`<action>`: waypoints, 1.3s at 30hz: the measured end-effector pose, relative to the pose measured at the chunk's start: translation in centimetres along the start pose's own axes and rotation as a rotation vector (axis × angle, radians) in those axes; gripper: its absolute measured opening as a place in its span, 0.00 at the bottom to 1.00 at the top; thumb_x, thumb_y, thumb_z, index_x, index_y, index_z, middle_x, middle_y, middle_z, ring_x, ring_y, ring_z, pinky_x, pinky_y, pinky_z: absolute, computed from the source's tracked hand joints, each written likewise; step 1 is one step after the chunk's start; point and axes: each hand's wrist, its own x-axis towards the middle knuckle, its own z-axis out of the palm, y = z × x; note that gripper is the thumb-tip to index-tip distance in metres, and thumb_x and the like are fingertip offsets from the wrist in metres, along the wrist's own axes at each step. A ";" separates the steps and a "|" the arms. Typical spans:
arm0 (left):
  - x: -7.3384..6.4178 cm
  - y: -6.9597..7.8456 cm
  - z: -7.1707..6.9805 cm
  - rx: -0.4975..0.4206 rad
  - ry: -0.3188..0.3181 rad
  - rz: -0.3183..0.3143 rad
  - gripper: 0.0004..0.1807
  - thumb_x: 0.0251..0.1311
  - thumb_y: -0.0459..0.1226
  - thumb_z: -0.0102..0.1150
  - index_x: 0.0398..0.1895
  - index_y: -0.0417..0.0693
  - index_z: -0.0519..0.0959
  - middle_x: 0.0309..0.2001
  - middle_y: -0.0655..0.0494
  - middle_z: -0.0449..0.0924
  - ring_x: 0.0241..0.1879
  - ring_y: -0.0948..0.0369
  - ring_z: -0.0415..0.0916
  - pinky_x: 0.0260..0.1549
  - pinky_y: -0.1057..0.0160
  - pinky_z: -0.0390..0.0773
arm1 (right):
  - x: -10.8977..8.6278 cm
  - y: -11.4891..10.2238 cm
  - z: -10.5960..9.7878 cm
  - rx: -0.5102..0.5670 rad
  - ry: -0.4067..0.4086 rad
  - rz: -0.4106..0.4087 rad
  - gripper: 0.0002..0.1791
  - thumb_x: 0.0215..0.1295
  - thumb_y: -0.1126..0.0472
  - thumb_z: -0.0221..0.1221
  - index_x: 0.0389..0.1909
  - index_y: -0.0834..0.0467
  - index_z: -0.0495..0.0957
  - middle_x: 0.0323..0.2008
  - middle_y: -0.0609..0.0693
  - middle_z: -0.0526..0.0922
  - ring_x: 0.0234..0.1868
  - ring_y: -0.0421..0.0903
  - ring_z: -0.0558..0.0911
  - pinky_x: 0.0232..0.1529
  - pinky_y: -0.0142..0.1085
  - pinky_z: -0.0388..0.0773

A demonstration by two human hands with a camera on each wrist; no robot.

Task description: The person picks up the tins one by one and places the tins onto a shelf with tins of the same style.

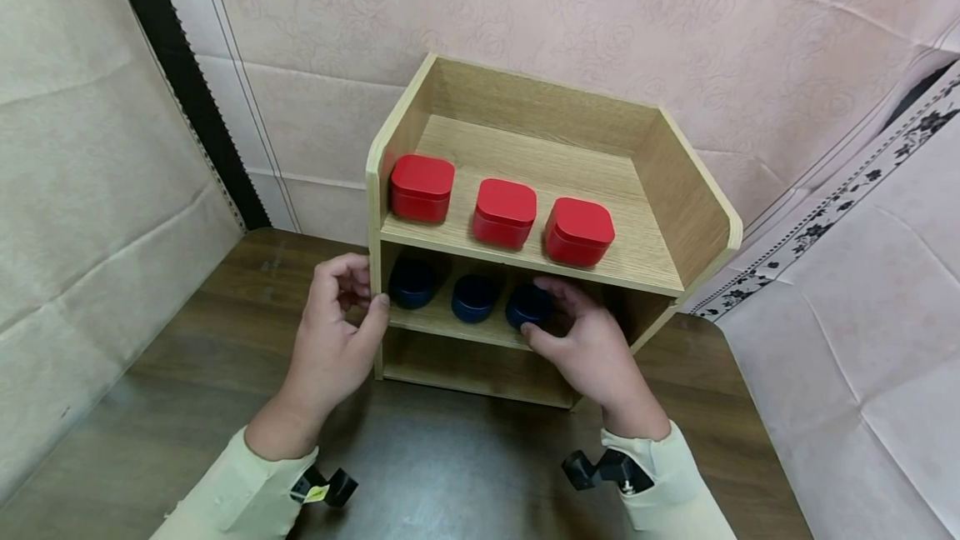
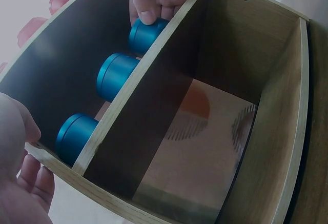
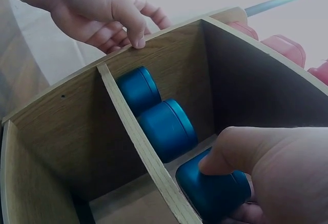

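A small wooden shelf unit [image 1: 686,182] stands on the table against the back covering. My left hand [image 1: 333,344] grips its left side panel, the thumb on the front edge and the fingers on the outer face. On the middle board, my right hand [image 1: 592,352] pinches the rightmost blue tin [image 3: 205,193] between thumb and fingers. That tin looks rounded-square and stands near the board's front edge. To its left are a middle blue tin [image 1: 473,300] and a left blue tin [image 1: 412,284], close to the left panel. The right fingertips are partly hidden behind the held tin.
Three red lidded tins [image 1: 504,215] stand along the front of the top board, which has raised side and back walls. The bottom compartment [image 1: 472,361] lies under the blue tins. Light patterned coverings [image 1: 525,7] enclose the dark wooden table [image 1: 420,457].
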 end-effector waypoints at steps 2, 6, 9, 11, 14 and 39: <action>0.0 0.0 0.0 0.001 0.001 0.001 0.28 0.71 0.22 0.64 0.71 0.37 0.67 0.54 0.48 0.74 0.49 0.58 0.74 0.49 0.65 0.78 | 0.0 0.0 0.1 -0.008 0.001 -0.004 0.33 0.71 0.54 0.73 0.76 0.48 0.78 0.77 0.55 0.80 0.79 0.58 0.79 0.78 0.59 0.77; 0.0 0.0 0.0 0.000 0.001 0.003 0.28 0.71 0.22 0.64 0.71 0.37 0.67 0.54 0.49 0.74 0.50 0.58 0.74 0.49 0.64 0.79 | 0.0 0.0 0.2 -0.022 0.003 -0.007 0.33 0.71 0.54 0.73 0.76 0.47 0.79 0.77 0.55 0.80 0.78 0.58 0.79 0.78 0.59 0.77; 0.0 -0.1 0.0 -0.001 0.000 0.003 0.28 0.71 0.22 0.64 0.71 0.37 0.67 0.55 0.49 0.74 0.50 0.58 0.74 0.49 0.65 0.78 | 0.0 0.0 0.2 -0.030 0.004 -0.010 0.33 0.71 0.53 0.73 0.76 0.47 0.79 0.77 0.56 0.80 0.78 0.58 0.80 0.77 0.59 0.77; 0.0 -0.1 0.0 -0.001 -0.001 0.002 0.28 0.72 0.22 0.64 0.71 0.37 0.67 0.55 0.48 0.74 0.50 0.58 0.74 0.49 0.66 0.78 | 0.0 0.0 0.2 -0.033 0.005 -0.012 0.33 0.71 0.53 0.73 0.76 0.47 0.79 0.77 0.56 0.81 0.77 0.58 0.80 0.77 0.59 0.78; 0.0 -0.1 0.0 0.000 -0.002 -0.001 0.28 0.72 0.22 0.64 0.71 0.37 0.67 0.55 0.49 0.74 0.50 0.58 0.74 0.49 0.66 0.78 | 0.0 0.1 0.2 -0.036 0.006 -0.015 0.33 0.71 0.53 0.73 0.76 0.48 0.79 0.76 0.56 0.81 0.77 0.58 0.80 0.77 0.59 0.78; 0.0 0.0 0.0 -0.005 -0.004 0.002 0.28 0.72 0.22 0.63 0.71 0.37 0.67 0.54 0.49 0.73 0.50 0.58 0.74 0.49 0.67 0.78 | -0.2 -0.3 0.4 -0.065 0.011 0.000 0.36 0.70 0.52 0.73 0.78 0.45 0.77 0.75 0.54 0.82 0.71 0.58 0.85 0.72 0.57 0.83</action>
